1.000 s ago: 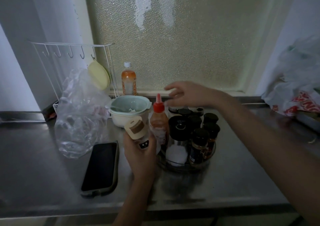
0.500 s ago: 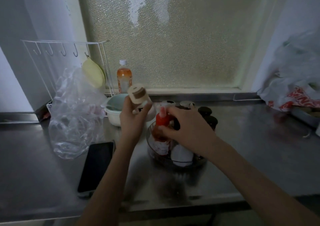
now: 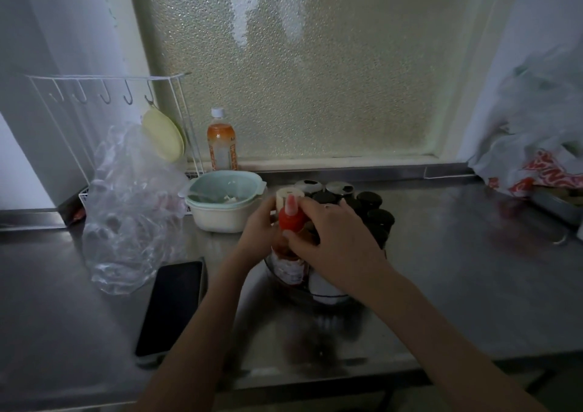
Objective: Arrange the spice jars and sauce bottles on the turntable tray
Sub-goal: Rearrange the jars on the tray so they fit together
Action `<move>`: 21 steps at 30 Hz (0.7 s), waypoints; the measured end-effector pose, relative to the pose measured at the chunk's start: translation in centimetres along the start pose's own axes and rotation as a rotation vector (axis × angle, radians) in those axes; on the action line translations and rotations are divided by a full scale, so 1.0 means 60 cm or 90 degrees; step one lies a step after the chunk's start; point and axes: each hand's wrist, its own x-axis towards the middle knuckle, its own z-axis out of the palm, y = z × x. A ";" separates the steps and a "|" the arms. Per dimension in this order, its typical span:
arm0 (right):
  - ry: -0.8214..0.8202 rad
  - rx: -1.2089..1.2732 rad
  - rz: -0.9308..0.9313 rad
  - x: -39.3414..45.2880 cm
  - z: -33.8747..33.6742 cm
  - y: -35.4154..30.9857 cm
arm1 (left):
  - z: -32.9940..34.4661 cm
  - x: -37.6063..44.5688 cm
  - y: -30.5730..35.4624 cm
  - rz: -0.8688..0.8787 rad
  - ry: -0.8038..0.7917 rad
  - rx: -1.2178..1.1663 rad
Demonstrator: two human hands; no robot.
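In the middle of the frame, on the big grey metal counter (image 3: 441, 285), sits the round clear turntable tray (image 3: 277, 277), crowded with small dark-lidded spice jars (image 3: 369, 200). The right hand (image 3: 334, 241) is wrapped around the red-capped sauce bottle (image 3: 291, 219) at the tray's left side. The left hand (image 3: 260, 222) holds a small white-lidded jar (image 3: 288, 195) just behind the bottle. The tray looks packed, so I think pushing the jar in could knock a neighbour over. The hands hide most of the white-lidded jar and the tray's middle, and the dim light blurs the labels
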 end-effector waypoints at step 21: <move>-0.014 0.164 0.120 -0.042 -0.076 0.097 | 0.017 -0.079 -0.020 -0.012 0.254 -0.178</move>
